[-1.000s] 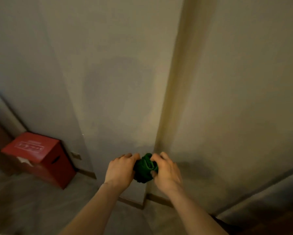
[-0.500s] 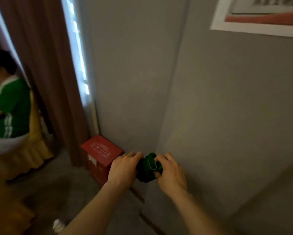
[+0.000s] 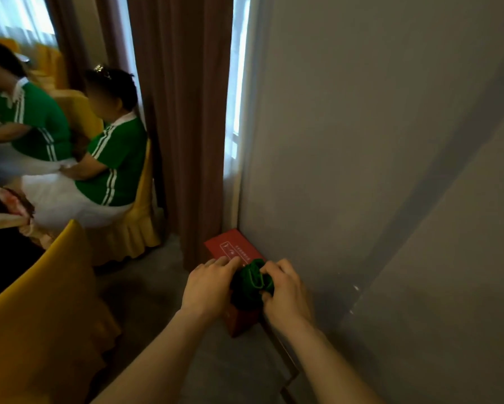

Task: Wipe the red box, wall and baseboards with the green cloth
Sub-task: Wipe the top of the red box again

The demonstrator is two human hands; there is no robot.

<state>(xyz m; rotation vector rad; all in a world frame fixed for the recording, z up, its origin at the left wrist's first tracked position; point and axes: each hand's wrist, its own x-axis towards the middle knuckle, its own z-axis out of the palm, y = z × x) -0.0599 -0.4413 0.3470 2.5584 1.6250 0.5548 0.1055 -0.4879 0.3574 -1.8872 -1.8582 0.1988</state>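
Note:
A bunched green cloth [image 3: 252, 285] is held between both my hands in the lower middle of the head view. My left hand [image 3: 208, 288] grips its left side and my right hand [image 3: 284, 290] grips its right side. Directly behind and below them a red box [image 3: 230, 247] stands on the floor against the grey wall [image 3: 347, 141]; my hands and the cloth hide most of it. A brown baseboard [image 3: 285, 357] runs along the wall's foot toward the lower right.
Brown curtains [image 3: 180, 112] hang left of the box beside a bright window strip. Two people in green shirts sit at the left on yellow-covered chairs [image 3: 134, 228]. Another yellow chair back [image 3: 49, 316] stands close at lower left. The floor [image 3: 145, 287] is grey carpet.
The view has swung left from the bare wall corner to the curtains and seated people. The red box now lies right under my hands. Both hands still hold the cloth.

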